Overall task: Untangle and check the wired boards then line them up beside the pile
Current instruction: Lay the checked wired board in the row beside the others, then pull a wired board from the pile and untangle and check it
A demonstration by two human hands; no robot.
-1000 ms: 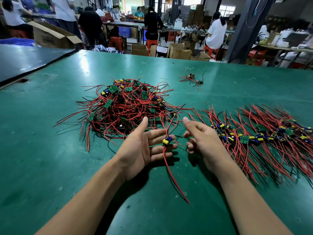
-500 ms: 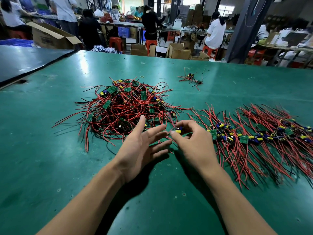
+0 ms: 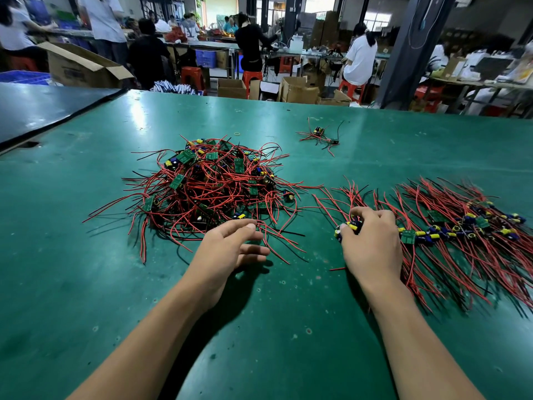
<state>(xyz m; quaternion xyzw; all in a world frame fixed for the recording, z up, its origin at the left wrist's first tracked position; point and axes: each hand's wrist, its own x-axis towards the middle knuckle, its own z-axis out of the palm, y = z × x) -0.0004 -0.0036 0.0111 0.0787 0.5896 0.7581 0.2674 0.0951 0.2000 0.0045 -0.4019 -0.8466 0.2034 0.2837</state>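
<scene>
Wired board (image 3: 347, 226) front and centre, its yellow and blue parts peeking out from under the right hand (image 3: 372, 241), which is curled over it from above and grips it down at the table (image 3: 86, 284). That puts the board at the left end of the row (image 3: 461, 226), where other boards lie side by side, green squares and yellow caps along the middle, red and black leads fanning out towards the far edge and back towards the person. The board's own red wires run up past the knuckles and out below the wrist, mixing with the neighbours' leads. Over to the left hand (image 3: 230, 249): fingers loose and stretched to the right, nothing held, palm low over the green surface. Its thumb tip sits right at the near fringe of the pile (image 3: 210, 183), among the stray red wire ends, and I cannot tell whether it touches them. The pile itself is a round tangle of red and black wires with green boards poking out at all angles, just left of the row with a narrow gap between them. Further back on the table lies a small stray cluster (image 3: 318, 135), well apart from both. Beyond the far edge, an open cardboard box (image 3: 78, 67), red stools (image 3: 191, 76), and people (image 3: 360, 56) at other benches.
</scene>
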